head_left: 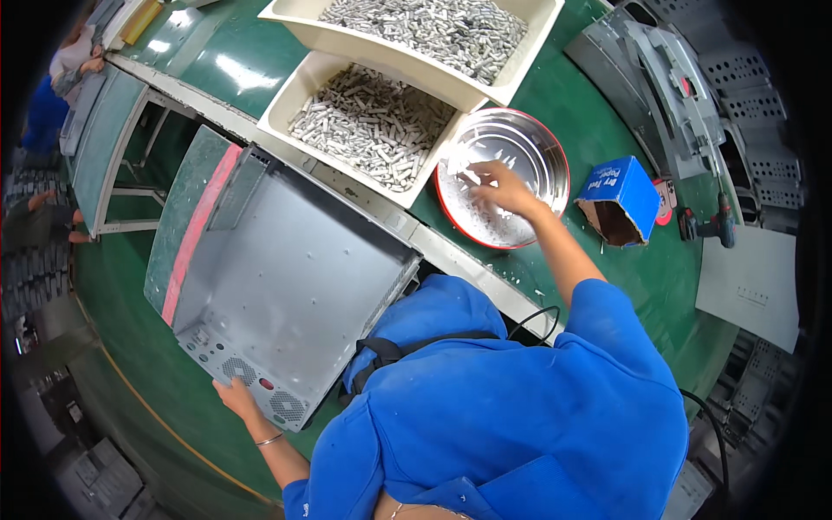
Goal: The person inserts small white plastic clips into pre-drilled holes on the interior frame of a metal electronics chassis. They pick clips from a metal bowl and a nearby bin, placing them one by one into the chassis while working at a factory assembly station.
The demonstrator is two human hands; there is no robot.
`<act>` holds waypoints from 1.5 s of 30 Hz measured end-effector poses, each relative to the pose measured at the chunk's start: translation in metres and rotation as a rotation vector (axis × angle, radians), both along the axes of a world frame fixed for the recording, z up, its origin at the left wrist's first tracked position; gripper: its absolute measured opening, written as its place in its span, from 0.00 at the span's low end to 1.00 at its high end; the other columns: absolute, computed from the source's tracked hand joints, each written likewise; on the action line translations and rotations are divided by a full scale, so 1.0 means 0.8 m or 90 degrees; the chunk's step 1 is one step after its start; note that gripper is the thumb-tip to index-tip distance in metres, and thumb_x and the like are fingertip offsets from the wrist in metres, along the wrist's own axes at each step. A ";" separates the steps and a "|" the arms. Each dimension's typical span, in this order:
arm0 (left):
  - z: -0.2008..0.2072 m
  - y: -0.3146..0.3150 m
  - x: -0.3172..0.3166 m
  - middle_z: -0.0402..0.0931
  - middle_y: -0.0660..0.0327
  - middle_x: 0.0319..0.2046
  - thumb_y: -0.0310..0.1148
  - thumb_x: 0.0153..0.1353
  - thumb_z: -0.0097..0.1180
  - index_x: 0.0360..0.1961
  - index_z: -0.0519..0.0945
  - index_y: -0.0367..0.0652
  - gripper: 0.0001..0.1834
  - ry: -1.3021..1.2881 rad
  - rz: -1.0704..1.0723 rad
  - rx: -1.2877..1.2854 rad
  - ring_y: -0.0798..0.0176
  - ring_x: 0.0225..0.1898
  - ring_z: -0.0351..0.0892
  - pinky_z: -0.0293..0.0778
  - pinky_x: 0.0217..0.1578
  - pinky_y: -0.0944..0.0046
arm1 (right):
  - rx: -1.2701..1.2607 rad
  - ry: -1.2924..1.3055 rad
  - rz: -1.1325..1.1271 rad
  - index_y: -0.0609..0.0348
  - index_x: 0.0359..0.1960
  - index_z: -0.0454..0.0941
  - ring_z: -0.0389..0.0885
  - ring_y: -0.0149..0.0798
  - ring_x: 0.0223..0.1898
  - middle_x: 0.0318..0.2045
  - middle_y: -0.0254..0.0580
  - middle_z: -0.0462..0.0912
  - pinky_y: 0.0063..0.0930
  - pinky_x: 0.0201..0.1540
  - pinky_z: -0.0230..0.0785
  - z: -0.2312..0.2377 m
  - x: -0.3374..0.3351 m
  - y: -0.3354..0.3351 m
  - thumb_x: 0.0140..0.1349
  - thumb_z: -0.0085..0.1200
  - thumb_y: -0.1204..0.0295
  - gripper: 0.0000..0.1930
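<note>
A large grey sheet-metal case (286, 277) lies tilted beside me, open side up, with vent holes along its near panel. My left hand (236, 399) is closed on the lower left edge of that panel, its fingertips partly hidden. My right hand (504, 189) reaches into a round metal tin (542, 143) with a red rim. Its fingers are bent around small white pieces (475, 176), and more of these lie on the bottom of the tin below it. What exactly the pieces are is too small to tell.
Two cream bins, one nearer (279, 111) and one farther (303, 33), hold heaps of small silvery-white cylinders. Right of the tin stand a torn blue cardboard box (626, 195) and a cordless drill (718, 224). Metal parts (663, 78) lie at far right. People are at far left.
</note>
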State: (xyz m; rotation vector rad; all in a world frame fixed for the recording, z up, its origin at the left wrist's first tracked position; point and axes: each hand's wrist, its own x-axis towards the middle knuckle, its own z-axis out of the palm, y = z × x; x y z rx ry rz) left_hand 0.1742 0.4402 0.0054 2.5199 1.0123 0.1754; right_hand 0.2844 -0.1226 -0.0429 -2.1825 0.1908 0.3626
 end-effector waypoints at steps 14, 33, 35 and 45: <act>-0.009 0.012 -0.004 0.71 0.46 0.35 0.27 0.44 0.41 0.41 0.65 0.34 0.19 -0.041 -0.038 -0.015 0.46 0.38 0.70 0.64 0.41 0.57 | 0.011 0.066 -0.010 0.56 0.39 0.66 0.73 0.43 0.31 0.29 0.47 0.75 0.31 0.36 0.64 -0.042 -0.036 0.053 0.51 0.46 0.64 0.15; 0.043 -0.199 0.043 0.73 0.55 0.36 0.28 0.51 0.47 0.39 0.70 0.34 0.14 -0.099 -0.443 -0.406 0.60 0.39 0.71 0.65 0.40 0.64 | 1.282 0.149 -0.267 0.62 0.36 0.67 0.71 0.36 0.27 0.32 0.47 0.71 0.20 0.24 0.68 -0.086 -0.047 -0.009 0.55 0.41 0.74 0.08; 0.034 -0.245 0.039 0.73 0.54 0.34 0.29 0.51 0.47 0.38 0.71 0.36 0.13 -0.033 -0.687 -0.362 0.56 0.37 0.72 0.66 0.39 0.62 | 1.305 0.147 -0.342 0.62 0.41 0.66 0.72 0.36 0.27 0.32 0.47 0.71 0.20 0.25 0.69 -0.081 -0.047 0.001 0.54 0.41 0.76 0.12; 0.034 -0.302 0.046 0.72 0.55 0.26 0.32 0.49 0.49 0.33 0.72 0.41 0.10 0.082 -0.797 -0.142 0.50 0.26 0.72 0.68 0.26 0.58 | 1.315 0.083 -0.548 0.61 0.48 0.62 0.70 0.44 0.38 0.38 0.51 0.70 0.36 0.44 0.67 -0.035 -0.042 0.039 0.49 0.39 0.84 0.21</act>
